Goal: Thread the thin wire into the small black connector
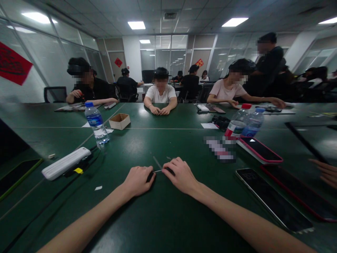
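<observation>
Both my hands rest low over the green table [147,221], close together near the middle of the view. My left hand [139,180] is closed around a small black object [150,176], partly hidden by the fingers. A thin light strip [158,171] runs from it toward my right hand [181,174]. The right fingers are closed on another small dark piece [170,171]. A thin clear strip [157,162] slants up just beyond the fingertips. What exactly these small pieces are cannot be made out.
At the left are a water bottle [96,123], an open box [119,121], a white device [66,163] with cables and a phone [18,177]. Phones [273,200] and bottles [237,123] stand or lie right. A person's hand [326,172] shows at the right edge.
</observation>
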### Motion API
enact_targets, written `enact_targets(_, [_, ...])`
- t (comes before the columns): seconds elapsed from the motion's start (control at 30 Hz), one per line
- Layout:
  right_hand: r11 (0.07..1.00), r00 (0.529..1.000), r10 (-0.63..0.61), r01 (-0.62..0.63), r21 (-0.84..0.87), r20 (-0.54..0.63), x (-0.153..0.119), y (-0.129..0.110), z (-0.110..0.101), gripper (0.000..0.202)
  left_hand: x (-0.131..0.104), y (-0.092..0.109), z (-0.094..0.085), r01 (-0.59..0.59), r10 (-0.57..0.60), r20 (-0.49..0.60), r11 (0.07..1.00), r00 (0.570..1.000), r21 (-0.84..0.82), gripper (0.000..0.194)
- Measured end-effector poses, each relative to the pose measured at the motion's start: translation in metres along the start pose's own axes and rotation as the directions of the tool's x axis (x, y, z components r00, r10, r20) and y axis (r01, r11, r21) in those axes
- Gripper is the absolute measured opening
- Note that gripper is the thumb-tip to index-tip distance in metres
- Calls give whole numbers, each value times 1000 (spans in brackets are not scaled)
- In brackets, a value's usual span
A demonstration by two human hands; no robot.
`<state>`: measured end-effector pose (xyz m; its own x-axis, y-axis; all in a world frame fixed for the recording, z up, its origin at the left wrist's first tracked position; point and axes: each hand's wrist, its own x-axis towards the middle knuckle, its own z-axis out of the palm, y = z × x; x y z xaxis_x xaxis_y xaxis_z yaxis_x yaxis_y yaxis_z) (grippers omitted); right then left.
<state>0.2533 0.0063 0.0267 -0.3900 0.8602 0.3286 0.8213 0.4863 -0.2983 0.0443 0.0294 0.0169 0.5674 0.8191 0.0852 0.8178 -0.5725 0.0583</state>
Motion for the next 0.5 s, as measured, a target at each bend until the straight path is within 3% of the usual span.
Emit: enact_targets(0.5, [997, 997, -77, 77, -17, 7, -2, 0, -7, 25, -3, -1, 1, -42, 43, -11, 999, 999, 17, 24])
